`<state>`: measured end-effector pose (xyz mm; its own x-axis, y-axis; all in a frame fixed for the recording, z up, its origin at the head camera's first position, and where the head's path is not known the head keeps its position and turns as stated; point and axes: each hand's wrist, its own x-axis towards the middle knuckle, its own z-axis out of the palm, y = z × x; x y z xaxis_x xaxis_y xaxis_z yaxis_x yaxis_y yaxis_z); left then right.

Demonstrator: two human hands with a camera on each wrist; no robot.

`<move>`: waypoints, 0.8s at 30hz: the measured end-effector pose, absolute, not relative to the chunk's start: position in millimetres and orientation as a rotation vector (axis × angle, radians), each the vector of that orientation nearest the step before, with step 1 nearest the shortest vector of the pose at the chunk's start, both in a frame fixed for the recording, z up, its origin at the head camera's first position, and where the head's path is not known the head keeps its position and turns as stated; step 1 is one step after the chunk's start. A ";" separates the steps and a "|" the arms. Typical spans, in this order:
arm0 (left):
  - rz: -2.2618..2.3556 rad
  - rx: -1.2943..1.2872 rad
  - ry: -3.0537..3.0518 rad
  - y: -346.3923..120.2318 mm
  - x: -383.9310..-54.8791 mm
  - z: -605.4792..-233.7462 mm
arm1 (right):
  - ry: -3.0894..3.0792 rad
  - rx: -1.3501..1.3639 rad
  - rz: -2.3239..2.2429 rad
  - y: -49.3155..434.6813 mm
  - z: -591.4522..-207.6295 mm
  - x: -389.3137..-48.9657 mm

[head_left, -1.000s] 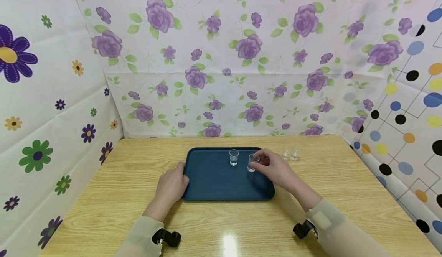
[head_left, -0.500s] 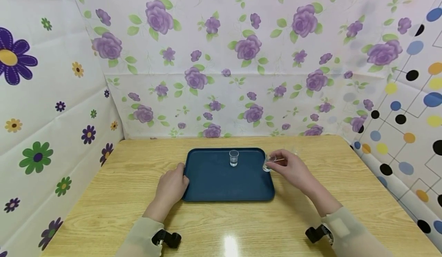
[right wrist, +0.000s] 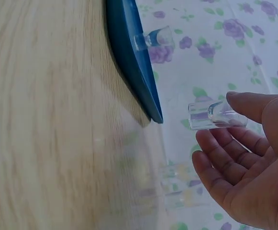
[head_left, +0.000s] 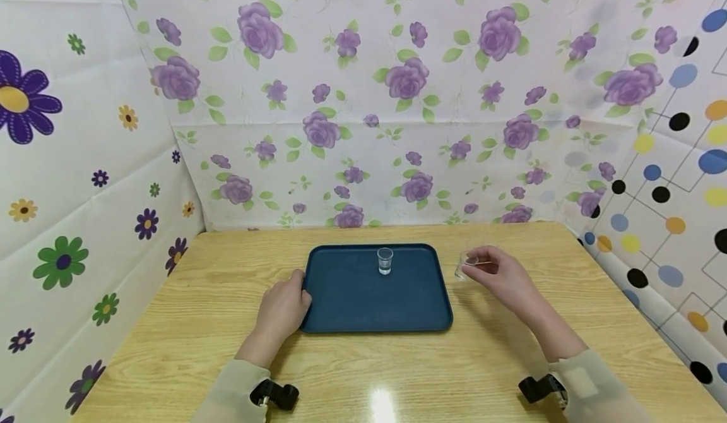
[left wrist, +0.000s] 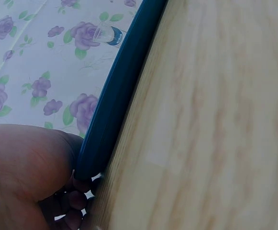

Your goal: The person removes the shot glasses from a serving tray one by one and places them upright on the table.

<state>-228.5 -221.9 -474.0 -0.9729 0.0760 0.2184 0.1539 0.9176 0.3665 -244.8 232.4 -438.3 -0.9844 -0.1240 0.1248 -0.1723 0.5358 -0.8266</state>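
My right hand [head_left: 502, 278] pinches a small clear shot glass [head_left: 461, 265] between thumb and fingers, just off the right side of a dark blue tray [head_left: 363, 303]. In the right wrist view this shot glass [right wrist: 215, 115] is held above the table, apart from the tray. My left hand [head_left: 283, 302] grips the tray's left rim; the left wrist view shows fingers curled at the tray's corner [left wrist: 93, 158]. A second shot glass [head_left: 384, 261] stands upright on the tray near its far side.
Two more clear glasses [right wrist: 174, 175] stand on the table beyond my right hand, faint in the right wrist view and mostly hidden by the hand from above. The wooden table [head_left: 227, 360] ends at a flowered cloth [head_left: 341, 158] behind and patterned cloths at both sides.
My right hand has carried its shot glass rightward from above the tray, past the right rim, to over the table. The left hand and tray have hardly moved.
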 end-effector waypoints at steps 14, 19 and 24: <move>-0.569 -0.173 -2.886 -223.4 -227.6 -474.9 | -2.761 0.250 1.410 263.9 -439.7 -242.3; -0.567 -0.177 -2.889 -222.7 -228.5 -475.0 | -2.775 0.225 1.399 276.0 -439.3 -242.1; -0.561 -0.180 -2.886 -222.1 -228.7 -474.1 | -2.791 0.204 1.381 288.6 -441.0 -244.7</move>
<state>-228.7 -222.1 -474.1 -0.9733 0.0816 0.2144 0.1559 0.9208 0.3576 -244.7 288.6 -441.0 -0.9913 -0.1073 0.0768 -0.1261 0.5996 -0.7903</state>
